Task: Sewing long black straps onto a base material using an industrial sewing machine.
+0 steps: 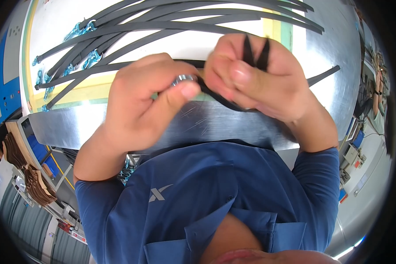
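Both hands are raised in front of my chest, over the near edge of the table. My left hand [138, 99] is closed, its thumb and forefinger pinching a shiny metal ring-like fitting [183, 78]. A black strap [222, 100] runs from beside that fitting to my right hand [273, 81], sagging in a loop below the fingers. My right hand is closed around the strap. Two dark pointed prongs [248, 53] stick up from its grip, like the tips of small snips; the rest of them is hidden in the palm.
Several long black straps [163, 27] lie crossed on the white table top [132, 50], with blue-wrapped metal ends [92, 58] at the left. Yellow and green tape lines border the white area. Bare metal [70, 127] forms the near table edge. Brown folded material [37, 187] sits at lower left.
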`<state>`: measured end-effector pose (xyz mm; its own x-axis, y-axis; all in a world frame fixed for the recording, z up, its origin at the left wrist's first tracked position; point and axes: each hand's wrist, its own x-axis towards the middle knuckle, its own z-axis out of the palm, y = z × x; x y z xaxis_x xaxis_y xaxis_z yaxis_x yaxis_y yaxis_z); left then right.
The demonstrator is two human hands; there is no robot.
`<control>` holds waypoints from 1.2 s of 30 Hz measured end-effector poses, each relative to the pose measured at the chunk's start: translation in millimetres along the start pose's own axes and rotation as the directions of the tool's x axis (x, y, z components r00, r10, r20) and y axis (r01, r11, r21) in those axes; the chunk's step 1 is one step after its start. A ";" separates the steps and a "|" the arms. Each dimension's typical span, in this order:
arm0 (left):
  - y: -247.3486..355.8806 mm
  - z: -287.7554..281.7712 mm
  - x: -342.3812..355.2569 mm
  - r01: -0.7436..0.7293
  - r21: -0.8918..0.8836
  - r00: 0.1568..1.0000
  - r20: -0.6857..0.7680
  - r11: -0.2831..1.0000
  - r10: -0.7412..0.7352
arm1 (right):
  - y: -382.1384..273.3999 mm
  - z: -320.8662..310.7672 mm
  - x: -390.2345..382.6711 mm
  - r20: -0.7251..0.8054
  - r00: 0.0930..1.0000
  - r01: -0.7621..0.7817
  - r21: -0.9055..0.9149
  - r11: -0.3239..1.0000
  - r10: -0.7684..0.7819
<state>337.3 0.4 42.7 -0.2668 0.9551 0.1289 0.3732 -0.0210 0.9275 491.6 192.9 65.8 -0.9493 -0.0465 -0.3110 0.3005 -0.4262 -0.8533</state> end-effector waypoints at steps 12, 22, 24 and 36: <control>-3.3 0.9 -5.9 0.236 -0.464 0.949 -0.080 0.854 -0.306 | -8.6 -10.5 -9.8 -0.315 0.721 0.263 -0.699 0.665 -0.617; 3.3 11.0 -11.6 0.184 -0.475 0.932 -0.195 0.861 -0.307 | 20.4 10.8 1.5 0.384 0.558 0.380 -0.906 -0.186 -0.736; 1.6 9.5 -13.2 0.173 -0.460 0.947 -0.166 0.871 -0.275 | 16.1 13.3 -2.4 0.388 0.592 0.383 -0.907 -0.176 -0.706; 8.2 6.6 -5.2 0.250 -0.560 0.910 -0.142 0.790 -0.389 | 5.9 6.7 1.4 0.318 0.597 0.468 -0.884 -0.002 -0.737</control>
<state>347.6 -2.8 47.3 -0.5144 0.8356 -0.1931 -0.2691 0.0565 0.9614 491.4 184.2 63.1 -0.8173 -0.0011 0.5762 -0.3630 0.7776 -0.5134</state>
